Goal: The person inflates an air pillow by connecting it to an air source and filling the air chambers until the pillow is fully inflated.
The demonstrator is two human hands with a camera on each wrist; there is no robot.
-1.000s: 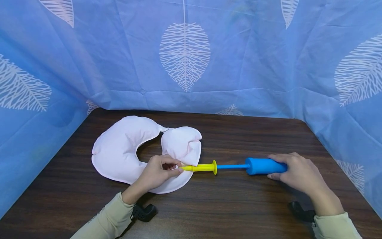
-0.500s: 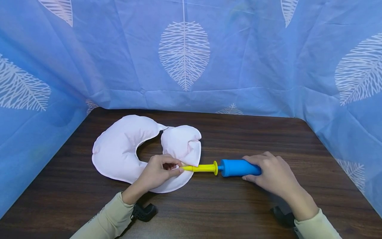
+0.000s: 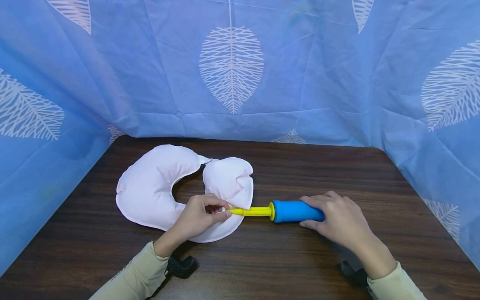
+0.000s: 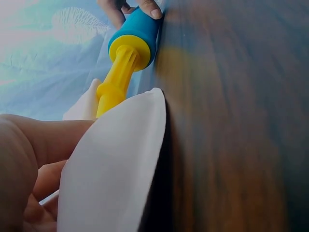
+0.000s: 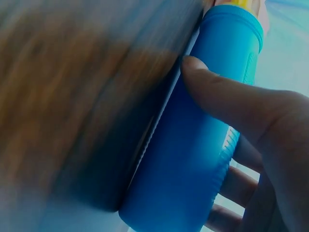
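A pale pink inflatable neck pillow lies on the table, its right end partly slack. My left hand pinches the yellow nozzle end of a hand pump at the pillow's edge; the valve itself is hidden behind fingers and fabric. My right hand grips the pump's blue barrel, thumb on one side and fingers on the other, as the right wrist view shows. The blue barrel sits against the yellow flange, with no blue shaft showing between them.
The dark wood-grain table lies beneath both hands. A blue curtain with white leaf prints hangs behind it and at both sides. Black wrist devices sit under the forearms.
My right hand has pushed the blue barrel leftward, so the exposed shaft has vanished and the barrel meets the yellow flange. The left hand and the pillow have hardly moved.
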